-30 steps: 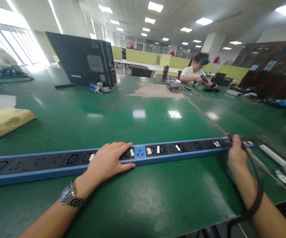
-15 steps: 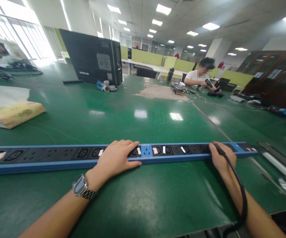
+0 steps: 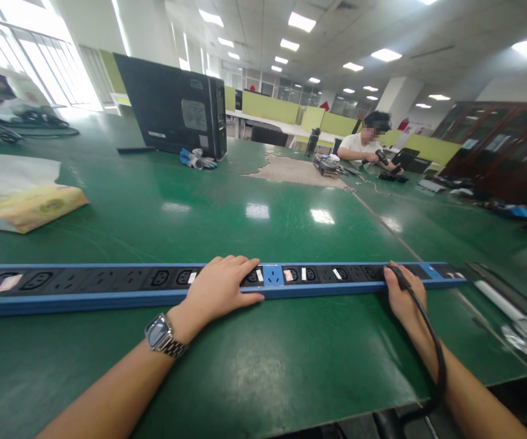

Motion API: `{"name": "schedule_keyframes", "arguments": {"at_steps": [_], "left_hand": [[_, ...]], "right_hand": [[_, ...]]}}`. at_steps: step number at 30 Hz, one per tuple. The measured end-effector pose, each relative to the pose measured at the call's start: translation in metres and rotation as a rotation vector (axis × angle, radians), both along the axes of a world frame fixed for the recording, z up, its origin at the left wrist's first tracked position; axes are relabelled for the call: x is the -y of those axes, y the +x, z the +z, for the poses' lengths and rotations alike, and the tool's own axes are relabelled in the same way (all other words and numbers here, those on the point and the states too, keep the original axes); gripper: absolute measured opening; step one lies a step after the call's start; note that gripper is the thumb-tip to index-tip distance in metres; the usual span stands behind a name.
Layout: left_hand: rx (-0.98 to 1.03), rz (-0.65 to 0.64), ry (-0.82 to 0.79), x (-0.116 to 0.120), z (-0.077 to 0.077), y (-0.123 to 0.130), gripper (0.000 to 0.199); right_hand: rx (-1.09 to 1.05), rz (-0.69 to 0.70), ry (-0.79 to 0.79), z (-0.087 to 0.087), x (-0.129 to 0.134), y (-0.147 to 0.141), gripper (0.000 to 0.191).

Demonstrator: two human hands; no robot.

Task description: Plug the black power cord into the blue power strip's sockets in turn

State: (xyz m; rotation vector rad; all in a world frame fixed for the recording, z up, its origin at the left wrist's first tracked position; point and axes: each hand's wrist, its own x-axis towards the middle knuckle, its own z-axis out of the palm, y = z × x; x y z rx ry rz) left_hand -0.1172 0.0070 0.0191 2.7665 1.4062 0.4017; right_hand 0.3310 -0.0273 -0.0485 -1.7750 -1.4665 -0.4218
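Note:
A long blue power strip (image 3: 227,296) with black sockets lies across the green table. My left hand (image 3: 222,286), a metal watch (image 3: 165,335) at its wrist, is wrapped over the strip's middle, fingers on the far side and thumb along the near edge. Farther right, my right hand (image 3: 405,292) pinches the plug (image 3: 399,277) of a black power cord (image 3: 436,353) against the socket face. The fingers hide the plug's tip, so I cannot tell how deep it sits. From there the cord loops down over my right forearm.
A tissue pack (image 3: 30,207) lies at the left. A black computer tower (image 3: 172,107) stands behind, gloves (image 3: 197,160) at its base. A person (image 3: 368,146) works across the green table (image 3: 254,360). A long light-coloured bar (image 3: 501,302) lies right of the strip.
Both hands keep their holds on the strip and the plug. The left hand and strip appear slightly farther right, the right hand slightly farther left, as the view shifts a little.

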Motion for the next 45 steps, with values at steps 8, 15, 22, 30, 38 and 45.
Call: {"name": "schedule_keyframes", "arguments": {"at_steps": [8,15,22,30,38,45], "left_hand": [[0.006,-0.008,0.007,0.002,0.0,-0.001,0.066],[0.015,-0.002,0.004,0.002,0.0,0.0,0.066],[0.0,0.002,0.008,0.002,0.001,0.0,0.065],[0.005,-0.008,0.018,0.001,-0.002,0.0,0.067],[0.012,-0.001,0.015,0.001,-0.005,-0.001,0.066],[0.021,-0.008,0.015,0.002,-0.004,0.0,0.067]], "right_hand": [[-0.041,0.044,0.033,0.007,0.001,-0.004,0.055],[-0.474,-0.153,0.213,0.028,0.009,-0.05,0.045],[-0.265,0.1,0.037,0.033,0.002,-0.111,0.039],[-0.146,0.066,-0.195,0.04,-0.005,-0.143,0.044],[-0.021,0.016,-0.256,0.046,-0.008,-0.157,0.046],[-0.027,0.078,-0.255,0.041,-0.011,-0.149,0.045]]}}
